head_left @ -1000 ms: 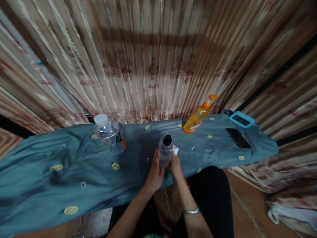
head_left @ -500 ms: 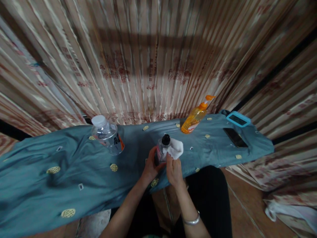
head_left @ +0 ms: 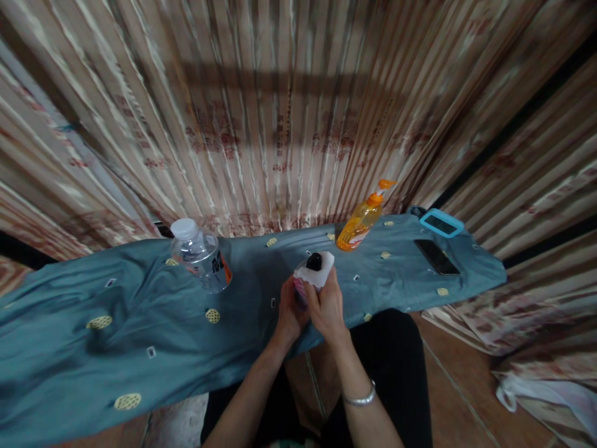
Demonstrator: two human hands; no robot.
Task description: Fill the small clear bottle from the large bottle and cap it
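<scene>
A small bottle with a black cap (head_left: 314, 261) and a pink label (head_left: 299, 286) is between my hands, over the near edge of the cloth-covered surface. My left hand (head_left: 291, 314) is closed around its lower left side. My right hand (head_left: 328, 305) presses a white cloth or tissue (head_left: 321, 274) against the bottle's upper part, fingers closed on it. The white piece wraps around the bottle below the cap and hides much of it. A silver bangle (head_left: 361, 396) is on my right wrist.
A large clear bottle with a white lid (head_left: 200, 255) stands on the left. An orange pump bottle (head_left: 360, 224) stands beyond my right hand. Further right lie a dark phone (head_left: 436, 257) and a blue-framed device (head_left: 441, 223). Pleated curtains (head_left: 261, 124) hang behind the teal cloth (head_left: 177, 348).
The white cloth or tissue has moved from the bottle's right side to wrap around it below the cap. My right hand has come up and closer against the bottle. The view has shifted slightly.
</scene>
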